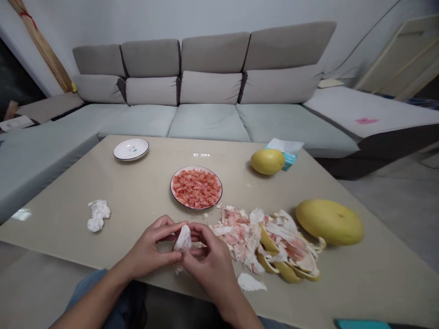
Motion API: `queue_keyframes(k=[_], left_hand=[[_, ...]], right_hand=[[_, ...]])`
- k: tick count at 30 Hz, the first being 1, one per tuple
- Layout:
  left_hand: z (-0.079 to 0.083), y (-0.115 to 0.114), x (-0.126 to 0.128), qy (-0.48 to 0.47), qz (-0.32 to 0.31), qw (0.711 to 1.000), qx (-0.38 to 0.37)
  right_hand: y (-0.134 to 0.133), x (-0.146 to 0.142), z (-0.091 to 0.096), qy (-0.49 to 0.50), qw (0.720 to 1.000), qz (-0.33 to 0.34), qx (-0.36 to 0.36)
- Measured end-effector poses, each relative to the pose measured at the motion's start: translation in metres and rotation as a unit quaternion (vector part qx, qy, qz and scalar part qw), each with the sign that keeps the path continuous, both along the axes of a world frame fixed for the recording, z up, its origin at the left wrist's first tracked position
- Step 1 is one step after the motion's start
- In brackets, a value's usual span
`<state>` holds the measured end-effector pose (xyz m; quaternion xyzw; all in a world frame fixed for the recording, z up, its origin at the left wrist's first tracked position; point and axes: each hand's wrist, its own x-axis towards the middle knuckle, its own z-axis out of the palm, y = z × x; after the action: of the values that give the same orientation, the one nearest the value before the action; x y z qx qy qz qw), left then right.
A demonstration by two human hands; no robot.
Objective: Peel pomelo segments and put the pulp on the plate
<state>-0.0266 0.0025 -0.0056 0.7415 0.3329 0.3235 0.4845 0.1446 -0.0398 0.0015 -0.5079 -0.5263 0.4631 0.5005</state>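
Both hands meet near the table's front edge around a pale, whitish pomelo segment (184, 238). My left hand (158, 246) pinches it from the left between thumb and fingers. From the other side, the thumb and fingers of my right hand (208, 256) press on it too. Just beyond the hands lies a dark-rimmed white plate (172, 197) covered with pieces of pinkish-red pomelo flesh (196, 187). A heap of pomelo peel and white membrane (260, 237) spreads to the right of my right hand. One loose white scrap (251, 282) lies below that heap.
Two whole yellow pomelos stand on the right, a nearer one (329, 221) and a farther one (267, 161) beside a tissue pack (290, 160). Crumpled tissue (98, 214) lies left. A second plate (131, 149) sits at the back left. A grey sofa (209, 121) lines the far side.
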Motion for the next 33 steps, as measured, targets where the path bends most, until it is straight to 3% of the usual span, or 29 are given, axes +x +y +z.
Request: queue_keyframes(k=[9, 16, 27, 33], left_hand=[[-0.005, -0.006, 0.006, 0.002, 0.006, 1.000, -0.008], [-0.007, -0.003, 0.007, -0.072, 0.066, 0.990, -0.103], [-0.006, -0.003, 0.011, -0.114, 0.092, 0.973, -0.179], [-0.009, -0.003, 0.010, -0.154, 0.083, 0.963, -0.207]], right_hand=[[0.004, 0.008, -0.002, -0.008, 0.999, -0.047, -0.015], [0.006, 0.009, 0.001, 0.069, 0.997, 0.026, -0.039], [0.006, 0.012, 0.002, 0.039, 0.997, 0.064, -0.029], [0.004, 0.005, -0.001, -0.014, 0.999, 0.042, 0.028]])
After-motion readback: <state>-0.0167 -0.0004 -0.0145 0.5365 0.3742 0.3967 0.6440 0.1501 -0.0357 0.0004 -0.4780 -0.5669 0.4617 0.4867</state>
